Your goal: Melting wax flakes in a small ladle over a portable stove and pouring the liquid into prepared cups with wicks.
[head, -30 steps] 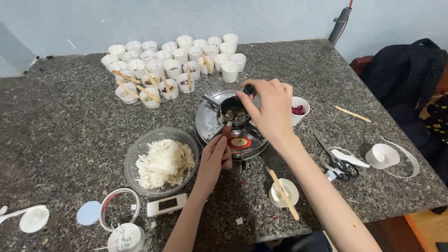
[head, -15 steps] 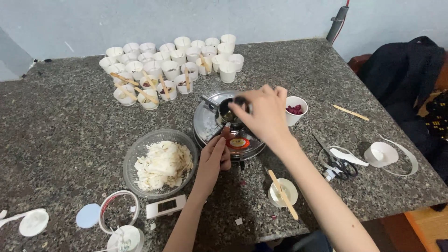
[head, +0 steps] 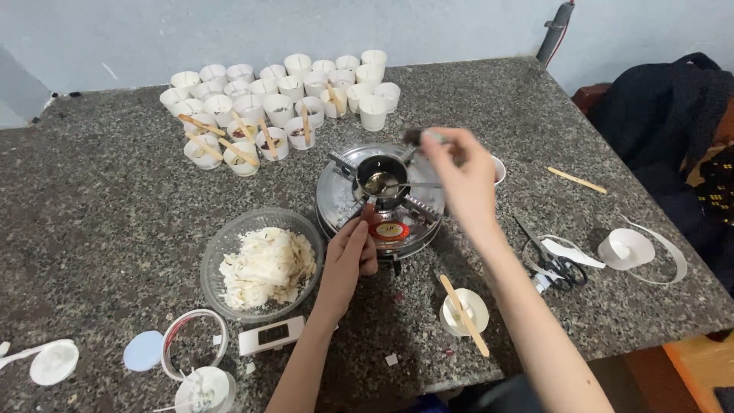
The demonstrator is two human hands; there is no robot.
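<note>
Clutter sits at the lower left of the frame: a white lid (head: 53,361), a blue disc (head: 144,350) and a ring of tape (head: 195,343). In the upper left stands a cluster of white cups (head: 279,99), some with wooden sticks laid across them. Below them, left of centre, a glass bowl (head: 211,256) holds white flakes (head: 267,264), with a white rectangular device (head: 273,334) just beneath it.

At centre is the work in hand. The left hand (head: 350,256) reaches up from the bottom edge, its fingers drawn narrow around the red knob (head: 369,214) on the front of the round metal stove (head: 336,195). On the stove sits the small dark pot (head: 380,177), with a little shiny liquid in its bottom. The right hand (head: 462,180) hangs just right of the pot and above it, fingertips pinched on a small dark thing (head: 417,138). This is blurred, so what it is cannot be told.

By the look of it, the step is heating in the pot, one hand on the control and the other tending the pot. Any next move at the pot calls for a steady hand, since the pot is small and perches on the stove's prongs.

Further right, a cup (head: 498,170) peeks out behind the right hand. A white cup with a stick across it (head: 463,315) is at lower centre-right, then scissors (head: 554,264), a loose wooden stick (head: 577,180) and a white tape roll (head: 627,249).
</note>
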